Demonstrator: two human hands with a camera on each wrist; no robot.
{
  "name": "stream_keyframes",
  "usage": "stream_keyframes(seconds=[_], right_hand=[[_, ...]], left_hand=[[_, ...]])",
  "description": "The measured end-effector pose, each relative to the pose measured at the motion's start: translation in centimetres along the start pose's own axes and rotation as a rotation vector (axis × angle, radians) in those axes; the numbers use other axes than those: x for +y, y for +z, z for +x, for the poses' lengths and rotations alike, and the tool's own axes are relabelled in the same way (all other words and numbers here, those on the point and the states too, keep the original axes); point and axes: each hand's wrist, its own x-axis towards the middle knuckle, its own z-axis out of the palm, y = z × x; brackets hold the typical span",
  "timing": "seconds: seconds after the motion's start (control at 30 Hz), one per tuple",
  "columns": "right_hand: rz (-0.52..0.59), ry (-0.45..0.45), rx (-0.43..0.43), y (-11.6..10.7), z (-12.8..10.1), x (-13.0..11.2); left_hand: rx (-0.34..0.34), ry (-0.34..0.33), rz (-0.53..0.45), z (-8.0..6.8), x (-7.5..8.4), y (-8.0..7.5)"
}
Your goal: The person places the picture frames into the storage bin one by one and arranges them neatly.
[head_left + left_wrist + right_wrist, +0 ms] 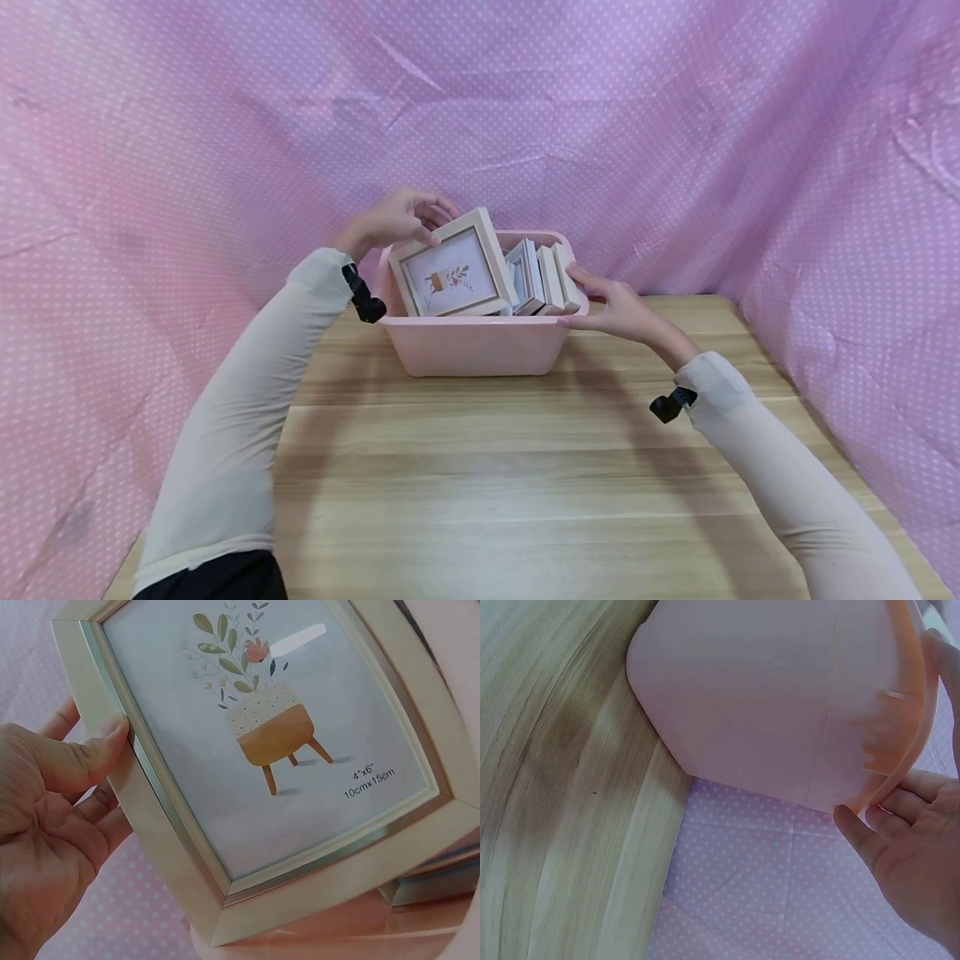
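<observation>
A cream picture frame (489, 250) leans at a tilt in the left part of the pink plastic bin (480, 350). Its print, a potted plant on wooden legs, faces the person. My left hand (401, 218) pinches the frame's edge; the left wrist view has the thumb (112, 739) on the front face and the fingers behind. At the bin's right end my right hand (618, 312) grips the rim, with digits spread along it in the right wrist view. Several more frames (551, 279) stand on edge in the bin's right half, their lower parts hidden by its wall.
The bin stands on a wood-grain table (480, 467) near its back edge. Pink cloth with white dots (480, 108) hangs behind and along both sides. A black wrist camera (366, 296) sits on the left cuff, another (672, 403) on the right.
</observation>
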Motion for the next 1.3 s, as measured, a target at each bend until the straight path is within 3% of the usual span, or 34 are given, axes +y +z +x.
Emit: stream_keyframes(seconds=[0.27,0.43,0.63,0.93,1.1,1.3], right_hand=[[-0.014,0.019,0.005,0.0,0.0,0.0],[-0.015,0.009,0.002,-0.1,0.1,-0.1],[-0.014,0.011,0.005,-0.1,0.2,0.0],[-0.009,0.028,-0.001,0.0,0.0,-0.2],[-0.001,0.022,-0.001,0.2,0.2,0.0],[-0.009,0.025,-0.004,0.0,0.1,0.0]], left_hand=[[-0.076,0.0,0.032,1.1,-0.7,0.7],[-0.093,0.025,0.115,1.4,-0.5,0.9],[-0.101,-0.051,0.214,1.4,-0.6,1.3],[-0.128,-0.113,0.273,2.0,-2.0,2.4],[-0.157,-0.158,0.246,2.1,-2.7,2.9],[-0.18,-0.163,0.25,1.7,-2.5,2.7]])
